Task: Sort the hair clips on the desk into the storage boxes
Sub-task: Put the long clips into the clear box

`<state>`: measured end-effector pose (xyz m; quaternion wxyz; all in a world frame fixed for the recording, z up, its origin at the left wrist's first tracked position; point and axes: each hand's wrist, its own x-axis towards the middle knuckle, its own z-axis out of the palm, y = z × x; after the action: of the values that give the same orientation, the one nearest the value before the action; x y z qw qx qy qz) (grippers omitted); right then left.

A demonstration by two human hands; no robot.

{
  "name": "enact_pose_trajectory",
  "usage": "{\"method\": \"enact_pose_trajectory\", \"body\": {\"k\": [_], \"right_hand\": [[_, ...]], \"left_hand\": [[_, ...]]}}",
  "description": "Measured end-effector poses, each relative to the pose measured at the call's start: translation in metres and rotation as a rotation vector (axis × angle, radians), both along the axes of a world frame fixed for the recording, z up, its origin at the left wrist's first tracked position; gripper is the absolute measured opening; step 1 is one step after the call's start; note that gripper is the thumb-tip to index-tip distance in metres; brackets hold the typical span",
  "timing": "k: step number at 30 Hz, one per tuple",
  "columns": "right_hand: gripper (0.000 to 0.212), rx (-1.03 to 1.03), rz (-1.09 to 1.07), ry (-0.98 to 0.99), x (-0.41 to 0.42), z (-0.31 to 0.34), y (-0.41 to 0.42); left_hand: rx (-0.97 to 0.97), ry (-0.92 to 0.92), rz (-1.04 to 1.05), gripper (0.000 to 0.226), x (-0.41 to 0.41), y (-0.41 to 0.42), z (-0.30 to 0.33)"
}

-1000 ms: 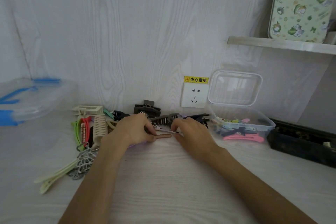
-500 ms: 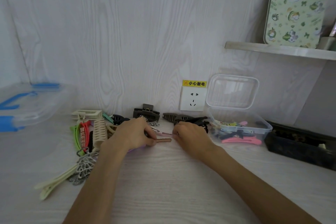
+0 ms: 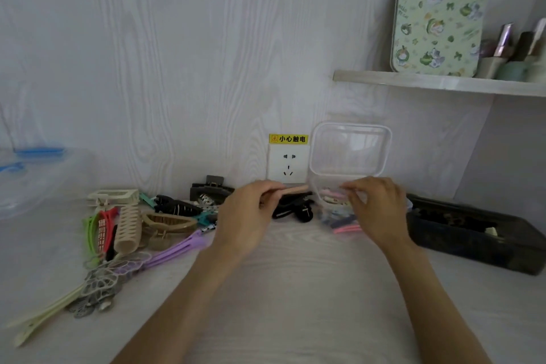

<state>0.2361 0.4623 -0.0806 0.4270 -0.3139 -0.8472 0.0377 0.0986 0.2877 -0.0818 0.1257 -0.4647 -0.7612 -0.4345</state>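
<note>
**Risk at the rim of the clear box**

Risk sits mostly with my left hand [image 3: 251, 210], whose fingers pinch a slim tan clip [image 3: 291, 190] by one end, lifted off the desk [image 3: 295, 289] and pointing toward the clear storage box [image 3: 320, 201]. That box stands against the wall with its lid [image 3: 350, 151] propped upright behind it. Held so far from its middle, the clip could swivel or slip as I carry it across, I judge, and drop among the black clips [image 3: 292, 208] lying just beside the box wall.

My right hand [image 3: 378, 207] hovers over the box with its fingers curled downward; I cannot tell whether they hold a small clip or nothing, since the view blurs there. If both hands crowd the opening together, I expect a knock against the lid, which could tip it down onto the box.

Pink clips [image 3: 347, 228] show low through the front of the box. A heap of unsorted clips [image 3: 127, 227] waits well apart to the left, and a dark box [image 3: 472, 230] stands to the right, so most of the sorting looks undone.
</note>
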Motion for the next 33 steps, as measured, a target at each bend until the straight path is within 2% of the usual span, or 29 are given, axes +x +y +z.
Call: {"method": "enact_pose_trajectory", "body": {"k": [5,8,12,16,20,24,27,30,33], "right_hand": [[0.023,-0.077,-0.094,0.152,-0.003,-0.006,0.007],[0.025,-0.098,-0.07,0.263,-0.004,-0.005,0.007],[0.026,-0.138,-0.055,0.269,-0.005,-0.003,0.003],[0.024,-0.083,0.031,0.158,-0.013,-0.003,-0.014],[0.023,0.027,0.278,-0.002,-0.032,-0.013,-0.047],[0.024,0.076,0.514,-0.164,-0.055,-0.02,-0.087],[0.032,0.053,0.627,-0.324,-0.072,-0.025,-0.106],[0.044,-0.02,0.669,-0.478,-0.094,-0.033,-0.123],[0.034,0.007,0.616,-0.462,-0.102,-0.036,-0.126]], "left_hand": [[0.104,-0.018,-0.06,0.02,0.029,0.057,0.018],[0.016,-0.013,-0.11,0.025,0.042,0.08,0.018],[-0.086,-0.007,-0.101,0.032,0.039,0.076,0.009],[-0.136,0.078,-0.005,0.026,0.015,0.029,0.007],[-0.45,0.068,0.102,0.015,-0.015,-0.038,0.014],[-0.568,-0.026,0.163,0.026,-0.042,-0.098,0.02],[-0.717,-0.116,0.109,0.036,-0.047,-0.116,0.019],[-0.684,-0.122,0.173,0.034,-0.05,-0.116,0.015],[-0.633,-0.082,0.304,0.024,-0.05,-0.111,0.011]]}}
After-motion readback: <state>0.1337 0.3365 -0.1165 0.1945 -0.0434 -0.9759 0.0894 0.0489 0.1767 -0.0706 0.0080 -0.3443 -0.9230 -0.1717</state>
